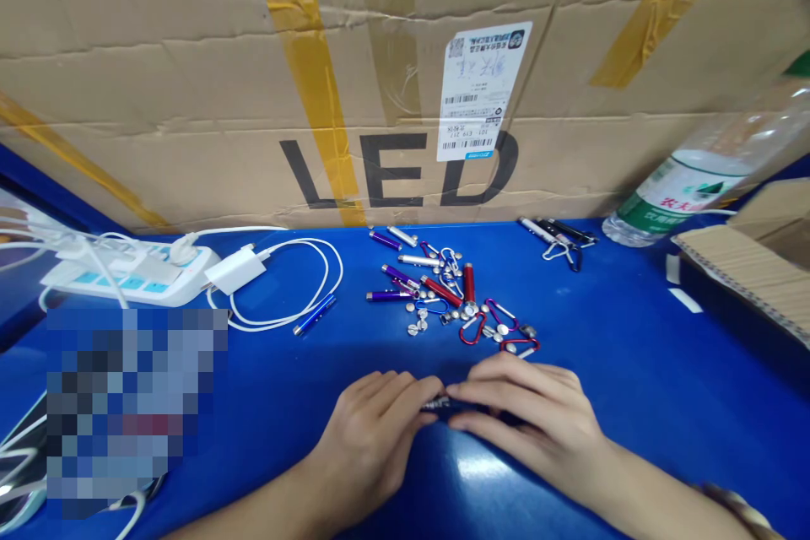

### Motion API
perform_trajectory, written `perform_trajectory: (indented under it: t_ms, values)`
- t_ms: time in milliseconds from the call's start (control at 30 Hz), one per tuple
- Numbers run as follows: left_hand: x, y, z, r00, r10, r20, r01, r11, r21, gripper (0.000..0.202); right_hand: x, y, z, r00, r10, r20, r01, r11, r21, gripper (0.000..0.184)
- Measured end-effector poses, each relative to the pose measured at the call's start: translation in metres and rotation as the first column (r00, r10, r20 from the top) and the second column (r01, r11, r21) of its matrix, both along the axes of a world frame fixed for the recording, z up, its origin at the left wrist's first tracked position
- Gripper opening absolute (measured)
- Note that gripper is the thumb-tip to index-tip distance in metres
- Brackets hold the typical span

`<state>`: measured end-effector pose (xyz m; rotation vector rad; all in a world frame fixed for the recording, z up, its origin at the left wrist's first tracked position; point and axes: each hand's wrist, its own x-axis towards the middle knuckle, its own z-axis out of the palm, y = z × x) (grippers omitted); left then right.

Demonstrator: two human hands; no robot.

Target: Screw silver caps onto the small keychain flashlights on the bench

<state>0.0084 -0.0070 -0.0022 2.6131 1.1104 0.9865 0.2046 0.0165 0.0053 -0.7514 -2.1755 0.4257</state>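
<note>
My left hand (373, 430) and my right hand (537, 409) meet low in the middle of the view, above the blue table. Between their fingertips they grip a small dark penlight (445, 402) with pale print on it; my fingers cover most of its length. Just beyond my hands lies a loose group: purple penlights (391, 296), red penlights (469, 283), silver penlights (418, 261), coloured carabiners (472, 328) and small round metal pieces (502, 329). A single blue penlight (315, 315) lies farther left.
Behind stands a large cardboard box (208, 101) marked LED. At the left are a white power strip (145, 291), a charger (235, 271) with cable, and a blurred-out patch (126, 413). Black penlights (563, 232), a water bottle (671, 194) and an open carton (747, 270) are at the right.
</note>
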Motion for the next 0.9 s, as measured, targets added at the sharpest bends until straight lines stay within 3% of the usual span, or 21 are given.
perform_trajectory:
  t_ms: [133, 400, 667, 900]
  values:
    - [-0.001, 0.000, 0.000, 0.999, -0.014, -0.032, 0.014, 1.000, 0.014, 0.020, 0.001, 0.000, -0.001, 0.999, 0.040, 0.025, -0.040, 0.999, 0.026, 0.019]
    - [0.000, -0.002, -0.001, 0.990, -0.051, -0.131, 0.040, 0.996, -0.081, 0.022, -0.001, -0.001, -0.015, 0.985, 0.127, -0.115, -0.150, 0.964, -0.219, 0.015]
    - [-0.002, -0.004, -0.007, 0.982, -0.097, -0.159, 0.072, 0.985, -0.159, 0.021, 0.000, -0.001, -0.016, 0.990, 0.136, -0.043, -0.141, 0.978, -0.155, 0.015]
    - [-0.003, -0.007, -0.010, 0.987, -0.125, -0.106, 0.105, 0.979, -0.175, 0.014, -0.004, -0.009, -0.022, 0.991, 0.089, -0.100, -0.111, 0.961, -0.252, 0.017]
